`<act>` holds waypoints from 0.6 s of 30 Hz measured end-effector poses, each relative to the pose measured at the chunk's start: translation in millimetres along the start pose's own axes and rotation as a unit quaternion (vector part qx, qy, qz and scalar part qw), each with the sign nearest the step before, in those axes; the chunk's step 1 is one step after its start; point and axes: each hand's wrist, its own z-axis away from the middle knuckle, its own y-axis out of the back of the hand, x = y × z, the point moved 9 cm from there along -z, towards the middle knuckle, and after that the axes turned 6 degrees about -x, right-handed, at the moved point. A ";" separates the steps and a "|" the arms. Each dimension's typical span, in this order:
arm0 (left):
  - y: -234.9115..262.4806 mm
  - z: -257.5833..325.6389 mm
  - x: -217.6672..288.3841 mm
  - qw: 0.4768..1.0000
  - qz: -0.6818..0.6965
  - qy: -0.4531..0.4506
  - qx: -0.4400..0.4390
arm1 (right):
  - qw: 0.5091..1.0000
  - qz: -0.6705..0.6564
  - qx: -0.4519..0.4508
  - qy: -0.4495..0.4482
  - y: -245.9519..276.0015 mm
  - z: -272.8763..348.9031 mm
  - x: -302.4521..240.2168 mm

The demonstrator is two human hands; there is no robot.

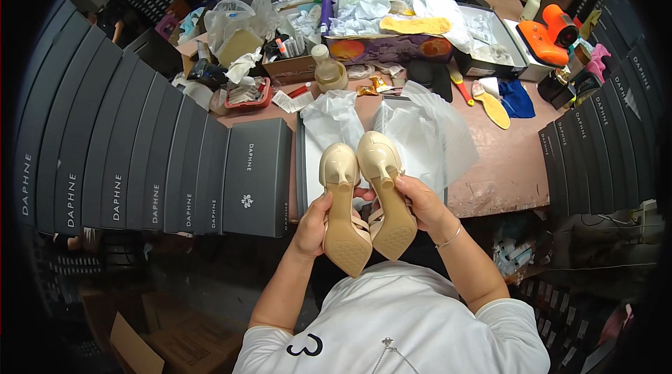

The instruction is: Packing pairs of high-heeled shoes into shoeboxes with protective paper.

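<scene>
A pair of beige high-heeled shoes is held up side by side in front of my chest, soles turned toward me and heels pointing away. My left hand is closed round the left shoe at its middle. Around the waist of the right shoe my right hand is closed, its thumb near the heel. Most fingers of both hands are hidden behind the shoes. Just beyond them lies an open shoebox lined with white tissue paper.
Dark grey shoeboxes stand in a row on the left, and more shoeboxes on the right. Across the pink table's back are a bottle, a purple carton of crumpled paper, a brush and an orange tool.
</scene>
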 end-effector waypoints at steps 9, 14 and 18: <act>22.5 12.5 22.2 0.969 -0.245 -0.009 0.043 | 0.918 0.346 0.187 0.055 79.8 66.0 -152.8; 12.4 -2.4 23.5 0.884 -0.451 0.096 0.074 | 0.555 0.731 0.375 -0.130 253.8 93.9 -119.1; -12.6 -6.0 24.6 0.753 -0.628 0.191 -0.044 | 0.508 0.746 0.379 -0.203 233.1 95.3 -121.2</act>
